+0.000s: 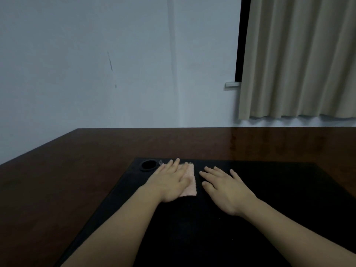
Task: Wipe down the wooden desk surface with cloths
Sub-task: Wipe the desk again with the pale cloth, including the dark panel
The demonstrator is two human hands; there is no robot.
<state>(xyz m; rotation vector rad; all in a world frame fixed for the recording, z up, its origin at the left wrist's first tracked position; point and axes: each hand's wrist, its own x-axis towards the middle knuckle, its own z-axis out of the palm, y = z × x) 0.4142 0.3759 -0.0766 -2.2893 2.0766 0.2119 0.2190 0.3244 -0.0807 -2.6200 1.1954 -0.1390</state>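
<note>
A small pink cloth [190,182] lies flat on the black mat [269,189] that covers the middle of the dark wooden desk [77,170]. My left hand [169,182] lies palm down on the cloth's left part, fingers spread and pointing away from me. My right hand [225,189] rests flat on the black mat just right of the cloth, fingers apart, holding nothing. Only one cloth is visible.
A round black hole or cup [148,165] sits at the mat's far left corner, with a small shiny object [160,162] beside it. A pale wall rises behind the desk. A beige curtain [300,58] hangs at the upper right over a dark window.
</note>
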